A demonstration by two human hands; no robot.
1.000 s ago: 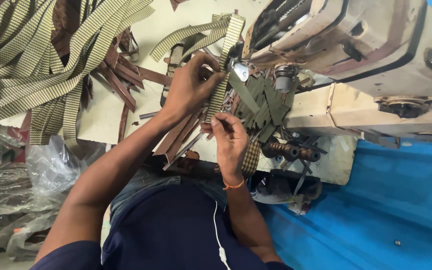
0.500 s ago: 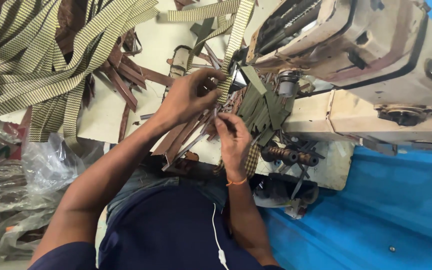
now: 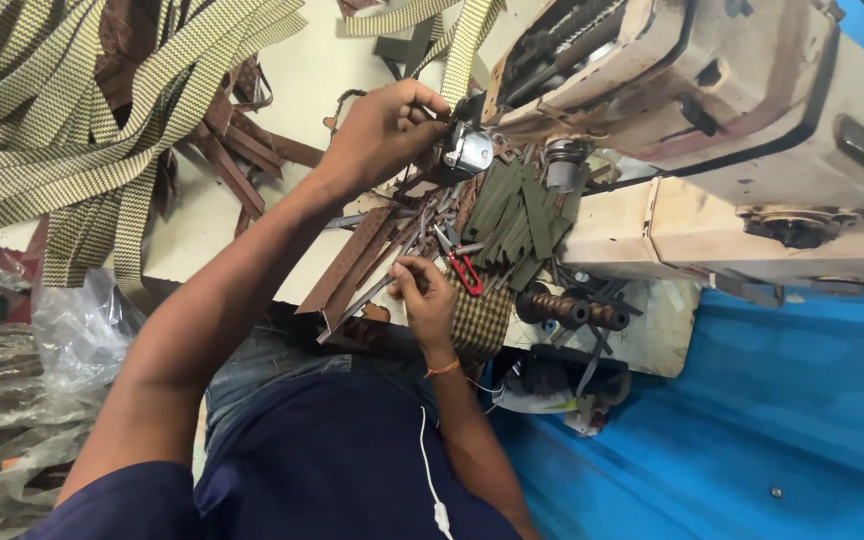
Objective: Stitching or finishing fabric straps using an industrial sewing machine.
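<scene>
My left hand [image 3: 384, 128] is boxed in by the sewing machine head [image 3: 712, 90] and hanging checked webbing [image 3: 102, 110], with bare tabletop [image 3: 312, 70] beyond, while brown strips [image 3: 352, 270] and red-handled snips [image 3: 464, 270] crowd my right hand [image 3: 424, 300].

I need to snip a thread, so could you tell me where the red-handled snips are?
In the head view, the red-handled snips lie just right of centre, beside the right hand and left of the dark green strips.

Both hands' fingers [image 3: 407, 268] pinched shut
</scene>
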